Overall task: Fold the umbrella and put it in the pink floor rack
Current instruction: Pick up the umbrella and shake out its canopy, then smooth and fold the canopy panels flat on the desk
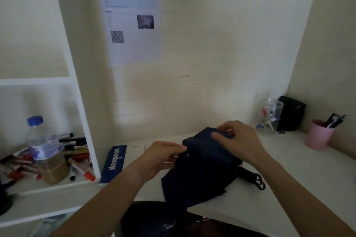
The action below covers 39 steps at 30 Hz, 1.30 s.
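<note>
umbrella [200, 167] collapsed on bench [289, 188], canopy loose | left hand [161, 158] fingers pinch its fabric edge, right hand [237, 140] fingers grip top | left: wrapping, racking; pink rack unseen

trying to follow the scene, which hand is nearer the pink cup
The right hand. It grips the far end of the umbrella, with the pink cup off to its right. The left hand pinches the umbrella's fabric on the far side from the cup.
</note>
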Each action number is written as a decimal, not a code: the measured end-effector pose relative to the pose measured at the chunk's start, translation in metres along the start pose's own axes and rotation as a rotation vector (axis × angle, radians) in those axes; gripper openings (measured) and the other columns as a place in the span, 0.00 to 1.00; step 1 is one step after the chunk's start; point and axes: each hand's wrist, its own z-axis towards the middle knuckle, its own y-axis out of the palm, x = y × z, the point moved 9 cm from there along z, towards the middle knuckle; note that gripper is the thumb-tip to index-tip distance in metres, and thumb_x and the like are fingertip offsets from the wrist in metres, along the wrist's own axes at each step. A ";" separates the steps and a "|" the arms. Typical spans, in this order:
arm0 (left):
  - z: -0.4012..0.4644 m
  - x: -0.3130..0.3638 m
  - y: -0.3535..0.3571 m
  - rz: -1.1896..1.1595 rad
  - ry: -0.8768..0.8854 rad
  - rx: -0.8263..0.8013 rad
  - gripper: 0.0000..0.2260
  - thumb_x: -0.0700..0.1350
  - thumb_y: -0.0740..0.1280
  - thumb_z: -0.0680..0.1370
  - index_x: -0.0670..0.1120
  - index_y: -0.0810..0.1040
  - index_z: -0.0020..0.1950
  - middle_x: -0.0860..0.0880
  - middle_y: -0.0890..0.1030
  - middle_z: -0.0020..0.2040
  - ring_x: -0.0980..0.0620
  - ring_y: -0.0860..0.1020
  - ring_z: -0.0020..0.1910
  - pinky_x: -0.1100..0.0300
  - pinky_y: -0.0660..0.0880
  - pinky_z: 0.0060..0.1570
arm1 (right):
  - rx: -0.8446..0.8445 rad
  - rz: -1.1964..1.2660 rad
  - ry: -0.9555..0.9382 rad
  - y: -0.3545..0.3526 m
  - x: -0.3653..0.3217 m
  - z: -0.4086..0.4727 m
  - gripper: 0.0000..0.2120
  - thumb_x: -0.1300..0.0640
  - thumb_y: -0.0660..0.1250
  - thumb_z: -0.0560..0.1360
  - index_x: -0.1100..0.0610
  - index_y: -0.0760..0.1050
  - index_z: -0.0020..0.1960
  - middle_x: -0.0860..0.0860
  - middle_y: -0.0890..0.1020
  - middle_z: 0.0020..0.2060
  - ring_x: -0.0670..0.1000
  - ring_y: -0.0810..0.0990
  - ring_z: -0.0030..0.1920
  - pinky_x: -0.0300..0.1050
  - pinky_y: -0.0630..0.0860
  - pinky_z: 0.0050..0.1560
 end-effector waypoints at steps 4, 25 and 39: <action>0.003 0.012 0.014 -0.099 0.011 0.018 0.10 0.43 0.75 0.77 0.39 0.86 0.54 0.41 0.87 0.51 0.47 0.85 0.46 0.57 0.82 0.47 | -0.273 -0.383 -0.323 0.056 -0.081 -0.004 0.23 0.43 0.71 0.70 0.50 0.75 0.62 0.49 0.81 0.55 0.54 0.79 0.56 0.49 0.78 0.52; 0.095 -0.090 0.095 -0.347 -0.328 0.160 0.16 0.47 0.67 0.80 0.46 0.75 0.67 0.42 0.83 0.53 0.43 0.82 0.48 0.53 0.79 0.37 | -0.524 0.526 0.466 0.125 0.100 0.041 0.11 0.55 0.58 0.84 0.50 0.78 0.51 0.53 0.83 0.54 0.51 0.81 0.47 0.41 0.79 0.40; 0.094 -0.032 0.077 -0.722 -0.081 -0.175 0.26 0.60 0.69 0.77 0.44 0.80 0.68 0.41 0.80 0.66 0.39 0.79 0.59 0.46 0.73 0.60 | -0.422 1.530 0.678 0.094 0.050 0.031 0.20 0.45 0.61 0.81 0.58 0.80 0.61 0.63 0.85 0.54 0.66 0.81 0.58 0.67 0.77 0.57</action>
